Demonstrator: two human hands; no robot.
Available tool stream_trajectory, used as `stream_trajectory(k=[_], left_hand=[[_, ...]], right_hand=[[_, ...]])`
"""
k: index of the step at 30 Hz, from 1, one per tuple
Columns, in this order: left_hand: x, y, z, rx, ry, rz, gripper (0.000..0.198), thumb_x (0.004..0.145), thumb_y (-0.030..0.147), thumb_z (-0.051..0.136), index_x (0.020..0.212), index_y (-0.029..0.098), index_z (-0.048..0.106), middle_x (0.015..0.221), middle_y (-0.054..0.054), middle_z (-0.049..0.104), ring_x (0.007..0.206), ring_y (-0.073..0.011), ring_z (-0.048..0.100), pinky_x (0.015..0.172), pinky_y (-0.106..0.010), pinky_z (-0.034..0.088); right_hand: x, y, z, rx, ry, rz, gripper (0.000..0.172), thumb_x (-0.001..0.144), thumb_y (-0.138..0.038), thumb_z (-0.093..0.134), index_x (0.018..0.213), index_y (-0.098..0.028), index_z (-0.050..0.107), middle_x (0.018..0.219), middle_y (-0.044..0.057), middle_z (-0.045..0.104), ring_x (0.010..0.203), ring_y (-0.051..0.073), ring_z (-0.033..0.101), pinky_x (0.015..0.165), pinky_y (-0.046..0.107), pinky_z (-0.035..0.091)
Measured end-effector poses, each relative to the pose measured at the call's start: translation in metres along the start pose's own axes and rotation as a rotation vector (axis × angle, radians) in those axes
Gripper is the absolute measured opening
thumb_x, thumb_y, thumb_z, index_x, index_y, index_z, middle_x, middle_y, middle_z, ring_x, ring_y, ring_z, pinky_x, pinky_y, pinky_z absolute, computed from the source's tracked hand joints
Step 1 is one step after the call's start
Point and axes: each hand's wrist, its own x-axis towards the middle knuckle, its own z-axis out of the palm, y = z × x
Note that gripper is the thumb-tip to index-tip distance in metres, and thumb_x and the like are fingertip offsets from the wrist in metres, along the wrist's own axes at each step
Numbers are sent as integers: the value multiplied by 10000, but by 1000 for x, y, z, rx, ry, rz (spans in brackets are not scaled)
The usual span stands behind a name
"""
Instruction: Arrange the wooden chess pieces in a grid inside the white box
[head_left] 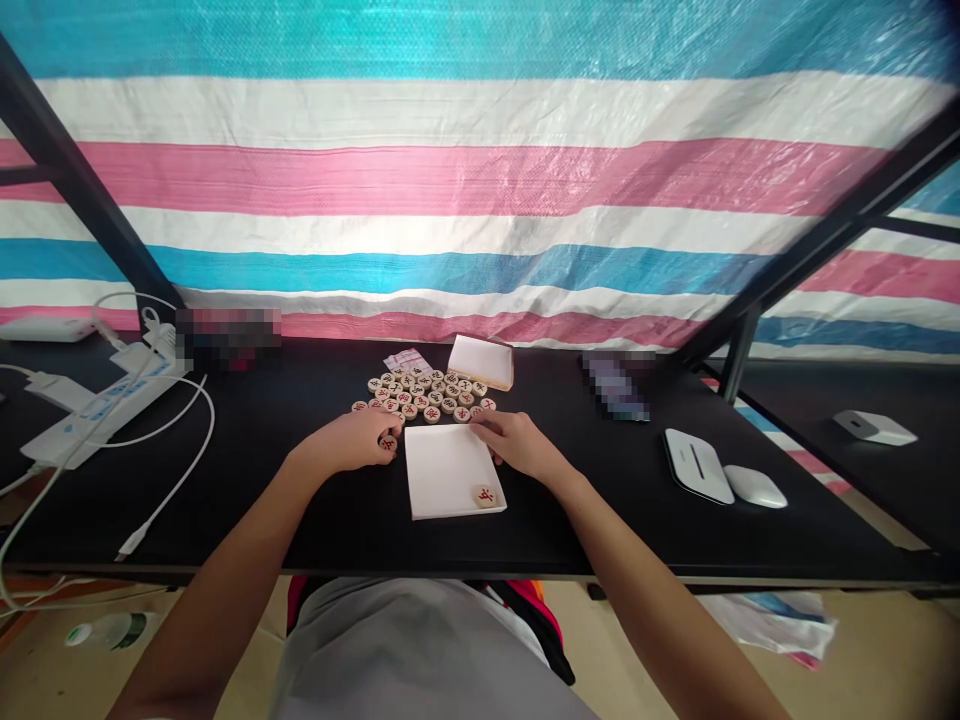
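Round wooden Chinese chess pieces (pixel 432 413) with red or black characters lie face up in a cluster on the black desk. My left hand (pixel 352 440) is at the cluster's near left, fingers curled around a red-marked Chinese chess piece (pixel 387 442). To the right, my right hand (pixel 517 443) reaches over the far right corner of a shallow white box tray (pixel 446 465). Its fingers are pinched at a Chinese chess piece (pixel 476 411) on the cluster's near edge, partly hidden by the fingertips. One red-marked piece (pixel 485 496) sits in the tray's near right corner.
Behind the cluster are another open box half (pixel 481 362) and a pink patterned packet (pixel 407 361). A white power strip (pixel 112 400) with cables stands left. To the right lie a blurred phone-like object (pixel 615 385), a white flat device (pixel 697 465) and a white mouse (pixel 755 486).
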Motion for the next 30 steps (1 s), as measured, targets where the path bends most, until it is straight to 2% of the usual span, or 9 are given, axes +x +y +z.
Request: stream_trajectory(k=[7,11,15,18,20,22,24,27,30], left_hand=[[7,-1,6,145,126,-38,78,816,266,519,830,201,559,973,-27,580,813,-188,556,592,-260,365],[9,-6,6,242,200,-13,71,840,243,543,846,182,579,942,-40,588,852,-195,570,634,-269,395],[11,5,15,358,312,159,84,869,178,510,854,166,592,880,-45,597,839,-193,569,689,-284,411],[11,22,24,510,455,347,191,859,60,447,826,158,608,846,-57,583,836,-198,556,729,-310,409],[10,29,26,555,539,397,225,843,29,431,805,156,612,826,-59,568,809,-197,546,721,-320,407],[9,31,25,542,585,389,236,828,17,430,780,157,614,822,-58,556,797,-192,535,709,-317,405],[7,29,21,501,563,373,238,823,23,438,759,154,626,833,-59,549,797,-186,526,710,-312,403],[7,27,20,402,422,390,252,847,66,433,775,156,657,843,-58,552,795,-174,529,724,-302,409],[7,35,27,279,288,442,251,872,122,430,876,172,676,876,-55,576,816,-175,549,763,-297,419]], right_hand=[[1,1,1,3,46,10,224,866,-346,470,842,-206,644,471,-65,520,391,99,534,512,208,435],[2,3,5,5,76,31,237,862,-363,475,848,-204,650,474,-59,530,383,104,529,494,210,428],[3,4,6,-12,65,14,233,865,-337,464,837,-201,650,471,-56,526,385,103,523,504,210,421],[3,6,4,-90,139,0,238,861,-326,472,810,-190,660,500,-33,549,449,117,542,537,218,410],[4,7,3,-136,180,-15,237,856,-323,484,807,-186,671,543,-14,575,516,131,562,551,220,400],[4,8,2,-138,176,-23,237,858,-323,483,824,-188,674,551,-14,576,529,132,562,549,218,396],[4,7,3,-100,144,-13,233,861,-327,477,840,-193,666,521,-28,555,488,121,548,535,213,402],[3,6,5,-31,96,13,222,861,-338,474,827,-199,643,492,-49,538,416,103,523,514,207,420],[3,4,6,9,81,36,221,856,-353,475,828,-200,632,505,-46,548,397,103,523,475,204,422]])
